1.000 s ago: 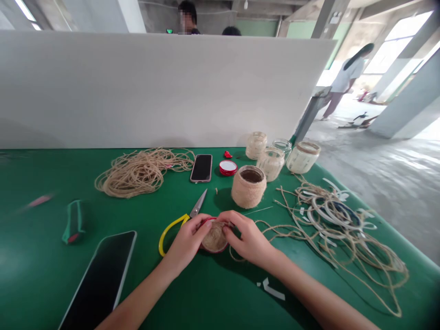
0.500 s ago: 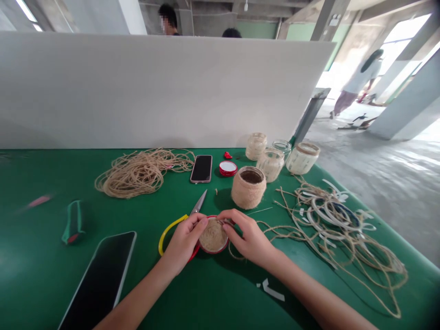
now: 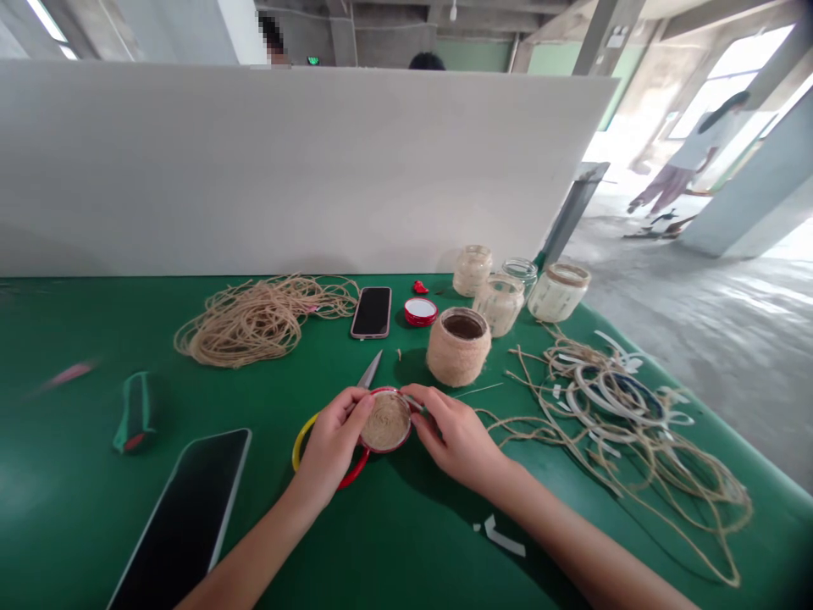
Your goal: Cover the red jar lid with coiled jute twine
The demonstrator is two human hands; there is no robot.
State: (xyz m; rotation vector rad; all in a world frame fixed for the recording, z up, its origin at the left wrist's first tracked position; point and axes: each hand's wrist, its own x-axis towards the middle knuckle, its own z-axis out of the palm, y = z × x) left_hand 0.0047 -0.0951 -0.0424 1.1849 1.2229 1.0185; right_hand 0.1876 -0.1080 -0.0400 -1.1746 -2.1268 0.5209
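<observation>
Far left on the green table (image 3: 419,551), a blurred pink item (image 3: 69,373), then a green-edged tool (image 3: 135,407), with a dark-screened device (image 3: 184,517) lying nearer you. Next a loose heap of twine (image 3: 254,326) near the foot of the white board (image 3: 285,169). Your left hand (image 3: 330,440) pinches the left rim of the red-rimmed lid (image 3: 386,421), thumb over the edge, other fingers partly hidden. Scissors (image 3: 369,373) lie partly behind that hand, blade tips pointing away from you, one yellow loop and one red loop showing. A phone (image 3: 372,312) lies flat farther back. The red-rimmed lid sits between your two hands, tipped toward you, coiled twine filling its face; can't tell if it touches the table. Behind it, a white-topped red lid (image 3: 420,312) near a small red piece (image 3: 420,287). Your right hand (image 3: 454,432) has thumb and forefinger close together at the lid's right edge; can't tell if they pinch rim or strand. Just beyond stands a twine-wrapped jar (image 3: 458,352), upright, open-topped, with paler glass jars (image 3: 500,307) behind it. Nearer you, white scraps (image 3: 505,538); far right, a tangle of cord and white strips (image 3: 626,398).
</observation>
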